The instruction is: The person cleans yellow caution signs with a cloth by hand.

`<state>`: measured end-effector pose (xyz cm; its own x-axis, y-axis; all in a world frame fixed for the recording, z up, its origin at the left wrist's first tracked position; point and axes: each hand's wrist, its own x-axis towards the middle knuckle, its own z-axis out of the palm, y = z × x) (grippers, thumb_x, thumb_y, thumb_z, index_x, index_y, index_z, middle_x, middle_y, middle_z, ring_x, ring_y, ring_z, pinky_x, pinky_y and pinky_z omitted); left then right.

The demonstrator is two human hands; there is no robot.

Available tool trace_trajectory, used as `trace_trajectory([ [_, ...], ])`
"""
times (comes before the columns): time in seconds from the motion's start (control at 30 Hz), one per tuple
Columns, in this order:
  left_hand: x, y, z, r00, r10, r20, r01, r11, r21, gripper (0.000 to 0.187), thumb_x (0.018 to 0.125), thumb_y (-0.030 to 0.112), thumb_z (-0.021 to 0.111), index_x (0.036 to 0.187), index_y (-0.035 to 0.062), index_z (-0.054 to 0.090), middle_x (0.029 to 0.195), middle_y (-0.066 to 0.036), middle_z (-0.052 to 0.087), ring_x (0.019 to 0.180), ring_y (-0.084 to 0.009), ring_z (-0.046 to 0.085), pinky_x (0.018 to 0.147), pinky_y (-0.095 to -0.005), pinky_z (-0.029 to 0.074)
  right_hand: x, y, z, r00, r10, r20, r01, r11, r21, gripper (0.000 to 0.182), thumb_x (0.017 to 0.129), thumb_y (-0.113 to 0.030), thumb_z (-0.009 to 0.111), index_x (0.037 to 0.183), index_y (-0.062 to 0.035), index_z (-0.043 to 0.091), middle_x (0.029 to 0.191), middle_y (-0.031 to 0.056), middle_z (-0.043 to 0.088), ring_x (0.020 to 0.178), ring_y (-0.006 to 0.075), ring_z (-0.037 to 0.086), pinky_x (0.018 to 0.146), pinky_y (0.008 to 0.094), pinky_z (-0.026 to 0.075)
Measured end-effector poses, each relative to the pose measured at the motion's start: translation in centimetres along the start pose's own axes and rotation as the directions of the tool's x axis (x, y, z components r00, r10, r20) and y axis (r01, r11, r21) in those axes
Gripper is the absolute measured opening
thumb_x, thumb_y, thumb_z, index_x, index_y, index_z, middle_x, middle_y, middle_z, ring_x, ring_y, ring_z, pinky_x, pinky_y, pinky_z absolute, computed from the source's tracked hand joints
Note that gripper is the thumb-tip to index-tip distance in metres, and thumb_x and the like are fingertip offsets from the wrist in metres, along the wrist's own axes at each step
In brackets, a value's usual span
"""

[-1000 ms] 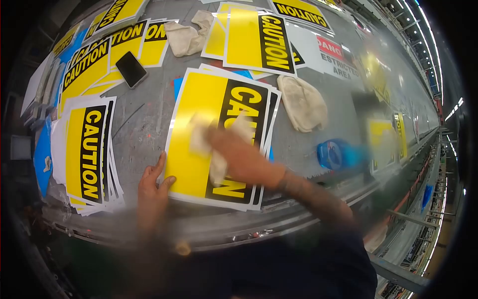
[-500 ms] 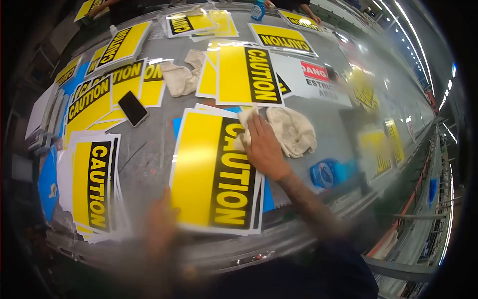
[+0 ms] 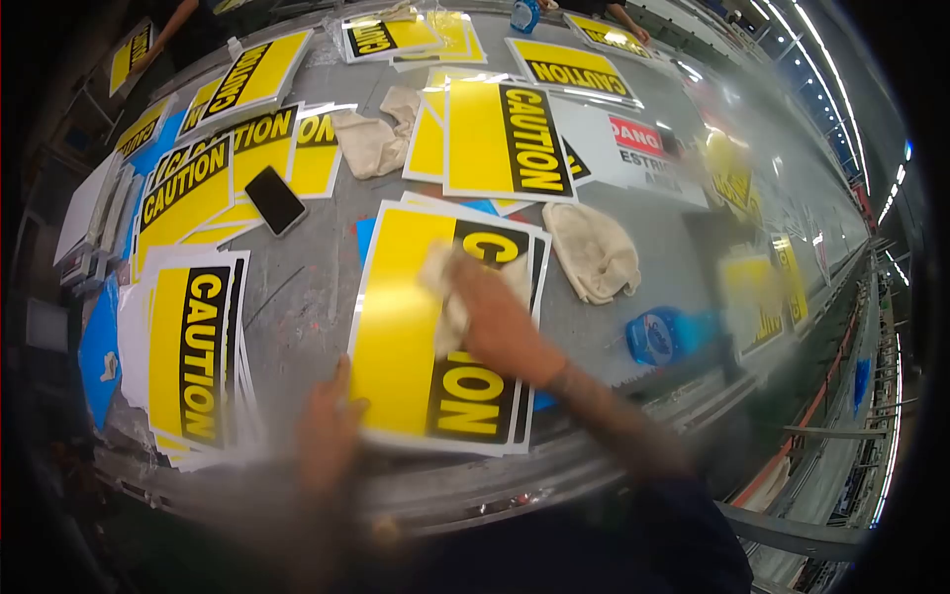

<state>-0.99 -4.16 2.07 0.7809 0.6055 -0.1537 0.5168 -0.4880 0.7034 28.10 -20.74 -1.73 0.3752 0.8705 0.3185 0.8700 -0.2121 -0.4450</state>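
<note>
The sign point(image 3: 391, 351) lying under the cloth point(image 3: 451, 332) held by the right hand point(image 3: 500, 322) could be skewed by sideways pressure if poorly braced by the left hand point(image 3: 330, 426), whose grip cannot be told.

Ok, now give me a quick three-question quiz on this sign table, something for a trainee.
1. Which hand has the cloth over the caution sign nearest both hands?
2. True or false: a phone is lying on top of that sign.
3. Of these, which is closest to the front blue bottle?
A) the phone
B) the loose cloth just right of that sign
C) the sign stack at far left

Key:
1. The right hand
2. False
3. B
</note>
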Motion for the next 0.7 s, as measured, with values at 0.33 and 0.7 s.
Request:
trace_trajectory([
  [0.33, -0.5, 0.1, 0.0, 0.999, 0.008, -0.036, -0.009, 0.999, -0.031, 0.074, 0.098, 0.012, 0.08, 0.167, 0.0163, 0.054, 0.095, -0.014, 0.053, 0.079, -0.0255, 0.05, 0.079, -0.0401, 0.047, 2.5, -2.3, -0.3, 0.966, -0.175, 0.192, 0.162, 0.983, 0.085, 0.078, 0.089, -0.024, 0.079, 0.162, -0.0115, 0.054, 0.166, 0.0172, 0.051, 0.149, 0.0454, 0.05, 0.127, 0.0626, 0.035],
  [0.7, -0.5, 0.9, -0.4, 0.998, -0.059, -0.02, 0.058, 0.996, -0.068, 0.075, 0.099, 0.009, 0.079, 0.168, 0.019, 0.053, 0.094, -0.011, 0.053, 0.079, -0.0214, 0.049, 0.077, -0.0367, 0.047, -3.9, -7.5, -2.6, 0.889, -0.24, 0.39, 0.21, 0.971, 0.119, 0.078, 0.096, -0.028, 0.071, 0.167, -0.0105, 0.046, 0.166, 0.0192, 0.05, 0.159, 0.0412, 0.043, 0.137, 0.0633, 0.022],
])
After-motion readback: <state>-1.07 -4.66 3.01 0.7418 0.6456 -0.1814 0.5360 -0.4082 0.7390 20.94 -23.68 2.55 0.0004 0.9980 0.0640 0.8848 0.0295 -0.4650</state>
